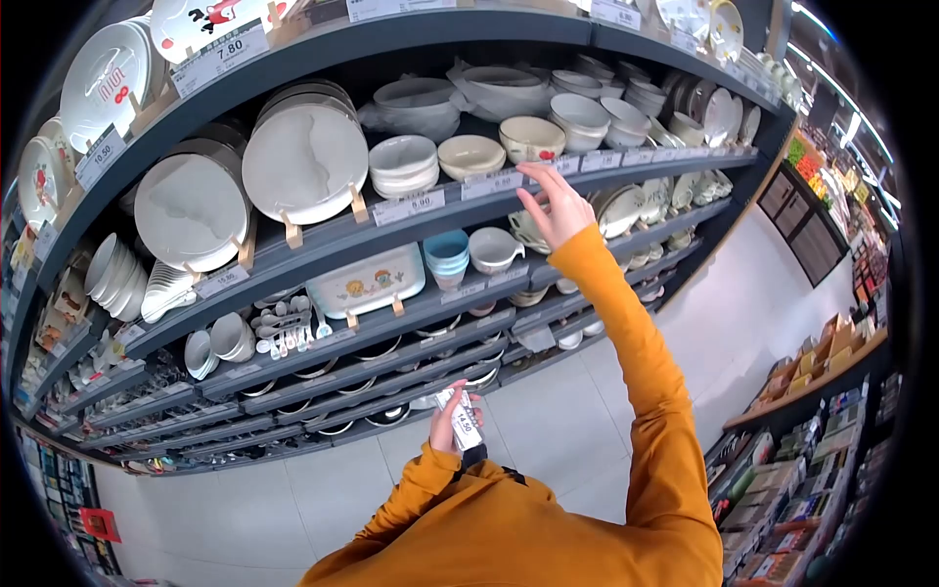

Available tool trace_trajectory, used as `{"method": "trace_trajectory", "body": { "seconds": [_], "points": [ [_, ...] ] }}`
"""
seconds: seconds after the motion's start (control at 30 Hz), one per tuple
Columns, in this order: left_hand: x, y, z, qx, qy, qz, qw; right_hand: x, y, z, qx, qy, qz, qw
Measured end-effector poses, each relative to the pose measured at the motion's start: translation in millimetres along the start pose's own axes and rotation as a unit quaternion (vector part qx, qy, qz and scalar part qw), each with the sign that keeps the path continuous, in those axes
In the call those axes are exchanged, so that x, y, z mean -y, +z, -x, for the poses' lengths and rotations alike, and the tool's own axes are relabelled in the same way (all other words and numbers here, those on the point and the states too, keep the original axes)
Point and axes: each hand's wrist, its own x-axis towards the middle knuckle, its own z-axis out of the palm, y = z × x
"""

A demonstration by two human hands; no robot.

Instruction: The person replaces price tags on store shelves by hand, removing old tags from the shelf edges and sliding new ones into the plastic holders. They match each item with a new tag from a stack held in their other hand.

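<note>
My right hand (558, 203) is raised to the edge of the shelf, fingers spread and nothing seen in them. Its fingertips are just below a cream bowl with a red pattern (531, 138) and beside a price label (491, 184) on the shelf edge. Left of that bowl stand a plain cream bowl (470, 157) and a stack of white bowls (404, 164). Down in front of my body, my left hand (444, 423) is closed around a white price label (462, 421) printed 14.50.
Large plates (305, 161) lean in wooden stands along the shelf (293, 256). Below are a decorated tray (369, 278), blue cups (446, 256) and spoons (290, 323). Another display rack (782, 470) stands to the right, across the tiled floor (558, 411).
</note>
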Motion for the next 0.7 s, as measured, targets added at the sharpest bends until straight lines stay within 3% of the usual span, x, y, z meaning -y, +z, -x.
{"method": "trace_trajectory", "body": {
  "seconds": [0.1,0.17,0.33,0.43,0.5,0.57,0.63,0.7],
  "points": [
    [2,16,-25,0.03,-0.006,0.011,0.999,-22,16,-26,0.018,-0.029,0.104,0.994],
    [2,24,-40,0.057,-0.043,-0.001,0.997,-31,14,-35,0.075,0.003,0.115,0.991],
    [-7,46,-62,0.051,-0.092,0.004,0.994,-61,6,-61,0.14,0.05,-0.131,0.98],
    [-21,68,-65,0.04,-0.063,-0.009,0.997,-67,-4,-70,0.12,0.068,-0.225,0.965],
    [-28,82,-68,0.037,-0.024,0.021,0.999,-60,-10,-63,0.012,-0.011,-0.238,0.971],
    [-28,98,-71,0.035,0.043,0.066,0.996,-52,-27,-35,0.023,0.062,-0.345,0.936],
    [-27,117,-71,0.048,0.07,0.148,0.985,-61,-21,14,0.022,0.112,-0.322,0.94],
    [-15,136,-78,0.016,0.113,0.141,0.983,-84,2,83,0.1,0.189,-0.325,0.921]
  ]
}}
